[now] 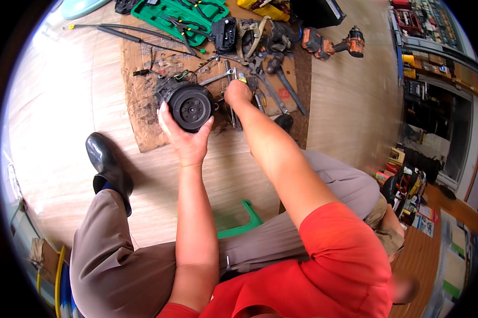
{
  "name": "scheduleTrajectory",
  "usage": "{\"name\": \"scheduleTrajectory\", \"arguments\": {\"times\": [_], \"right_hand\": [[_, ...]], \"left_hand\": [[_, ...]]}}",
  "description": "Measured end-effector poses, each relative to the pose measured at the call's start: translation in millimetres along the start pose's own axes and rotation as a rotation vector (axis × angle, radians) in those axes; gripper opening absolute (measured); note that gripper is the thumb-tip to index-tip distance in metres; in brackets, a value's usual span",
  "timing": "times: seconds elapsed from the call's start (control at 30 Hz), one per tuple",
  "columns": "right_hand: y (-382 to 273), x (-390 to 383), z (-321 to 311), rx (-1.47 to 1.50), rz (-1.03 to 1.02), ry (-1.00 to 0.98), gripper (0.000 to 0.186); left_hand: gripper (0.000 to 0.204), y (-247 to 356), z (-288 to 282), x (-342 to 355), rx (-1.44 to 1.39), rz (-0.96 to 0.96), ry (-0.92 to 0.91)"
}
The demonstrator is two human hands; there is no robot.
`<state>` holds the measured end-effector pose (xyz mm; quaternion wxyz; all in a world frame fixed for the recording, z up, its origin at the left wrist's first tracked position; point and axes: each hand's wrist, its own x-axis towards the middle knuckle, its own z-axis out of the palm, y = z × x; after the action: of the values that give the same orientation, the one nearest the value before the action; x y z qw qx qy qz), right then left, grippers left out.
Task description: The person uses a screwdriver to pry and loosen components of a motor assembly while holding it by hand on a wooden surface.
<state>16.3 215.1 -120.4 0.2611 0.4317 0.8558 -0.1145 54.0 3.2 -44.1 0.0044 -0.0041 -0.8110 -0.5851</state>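
Observation:
My left hand (186,142) grips the round black pulley end of a compressor (193,109), thumb on one side and fingers on the other. The compressor's body and a few thin wires lie behind the pulley on a stained cardboard sheet (138,124). My right hand (238,93) is closed just right of it, among hand tools. A small yellow piece shows at its far side, but what the fingers hold is hidden. Beside that hand lie a combination wrench (218,77) and a hammer (286,79).
Farther back are a green tool case (143,13) with pliers (182,32), a black housing (224,34) and an orange-black cordless impact driver (332,45). A green stool (244,222) is partly under my legs. Another person (387,225) sits at the right; crowded shelves stand beyond.

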Motion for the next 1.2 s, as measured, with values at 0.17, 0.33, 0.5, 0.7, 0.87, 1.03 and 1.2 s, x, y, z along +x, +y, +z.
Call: {"name": "scheduleTrajectory", "arguments": {"times": [0.17, 0.33, 0.5, 0.7, 0.87, 1.03, 1.2], "right_hand": [[8, -2, -3, 0.005, -0.064, -0.021, 0.026], [30, -21, 6, 0.113, -0.129, 0.109, 0.035], [84, -23, 6, 0.306, -0.030, 0.312, 0.036], [82, -116, -64, 0.959, 0.079, -0.127, 0.020], [65, -239, -126, 1.141, -0.221, -0.114, 0.023], [121, -258, -35, 0.753, -0.203, 0.037, 0.033], [82, -237, -23, 0.650, -0.408, 0.308, 0.030]], "left_hand": [[0.109, 0, -2, 0, -0.007, 0.072, 0.025], [0.099, 1, -8, 2, -0.039, 0.078, 0.043], [0.097, 13, 2, 0, -0.092, 0.006, -0.006], [0.098, 11, -4, 0, -0.083, -0.066, 0.012], [0.100, 10, -8, -2, -0.016, -0.049, 0.033], [0.104, 10, -11, 2, -0.025, -0.039, -0.004], [0.105, 11, -31, 20, 0.038, -0.003, -0.192]]}}
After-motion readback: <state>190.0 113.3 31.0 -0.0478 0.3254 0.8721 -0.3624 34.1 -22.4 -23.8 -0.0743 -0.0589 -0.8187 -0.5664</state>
